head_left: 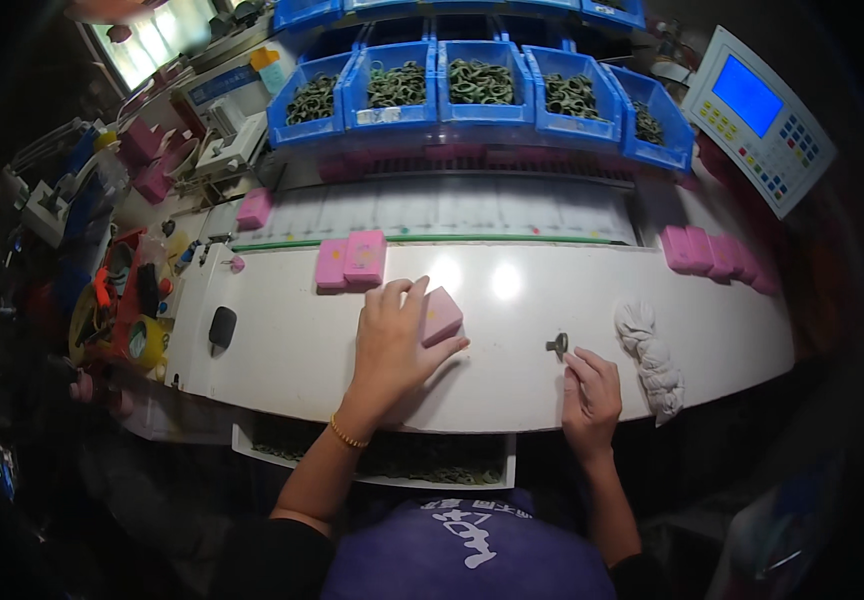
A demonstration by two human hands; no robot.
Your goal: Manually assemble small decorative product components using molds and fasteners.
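My left hand (pixel 390 345) is wrapped around a pink block (pixel 442 316) on the white worktop, fingers over its far left side and thumb along its near edge. Much of the block is hidden behind the hand. To the right, my right hand (pixel 592 393) pinches a small dark green metal ring (pixel 561 345) with a short stem, at the tips of its thumb and forefinger. The ring is just above or on the worktop; I cannot tell which.
Two pink blocks (pixel 352 260) stand beyond my left hand, and a row of pink blocks (pixel 718 256) at the far right. A twisted white cloth (pixel 649 358) lies beside my right hand. Blue bins (pixel 481 110) of rings line the back; an open drawer (pixel 510 462) is below the worktop.
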